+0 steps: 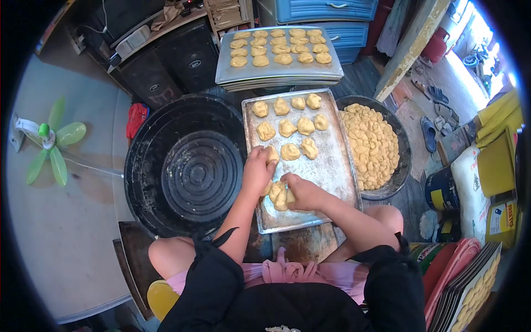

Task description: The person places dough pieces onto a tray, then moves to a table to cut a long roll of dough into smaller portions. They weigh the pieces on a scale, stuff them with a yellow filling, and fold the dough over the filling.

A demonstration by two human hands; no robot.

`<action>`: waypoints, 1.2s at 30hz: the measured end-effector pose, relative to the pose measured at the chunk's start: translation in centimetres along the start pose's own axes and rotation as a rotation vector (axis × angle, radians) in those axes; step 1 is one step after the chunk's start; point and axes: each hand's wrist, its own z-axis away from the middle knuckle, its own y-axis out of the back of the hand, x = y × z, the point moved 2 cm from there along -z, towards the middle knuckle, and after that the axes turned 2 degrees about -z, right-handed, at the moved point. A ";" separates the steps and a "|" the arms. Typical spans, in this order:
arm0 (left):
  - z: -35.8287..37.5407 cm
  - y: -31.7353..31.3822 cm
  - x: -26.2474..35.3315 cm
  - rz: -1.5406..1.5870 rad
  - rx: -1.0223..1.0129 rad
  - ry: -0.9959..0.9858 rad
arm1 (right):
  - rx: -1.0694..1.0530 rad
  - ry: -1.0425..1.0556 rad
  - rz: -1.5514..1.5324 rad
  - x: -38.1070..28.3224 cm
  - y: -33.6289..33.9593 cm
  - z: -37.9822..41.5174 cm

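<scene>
A metal baking tray [337, 182] lies in front of me, with several lumps of yellowish dough [287, 128] in rows on its far part. On the tray's left side, my left hand [259, 170] has its fingers closed around a dough piece [271, 154], which sits at the near end of the left row. My right hand [304, 193] is closed on the right side of a small cluster of dough pieces [279, 195] near the tray's front. Part of that cluster is hidden behind the fingers.
A large black tub [145, 160] stands left of the tray. On the right, a dark basin [405, 157] holds many dough pieces. Beyond the tray is a stack of trays [227, 72], its top one bearing dough lumps. More trays [470, 293] lean at lower right. A green-bladed fan [48, 138] is far left.
</scene>
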 end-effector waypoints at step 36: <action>8.7 1.5 0.3 0.171 -0.201 0.096 | 0.135 0.004 0.039 1.2 0.9 -0.4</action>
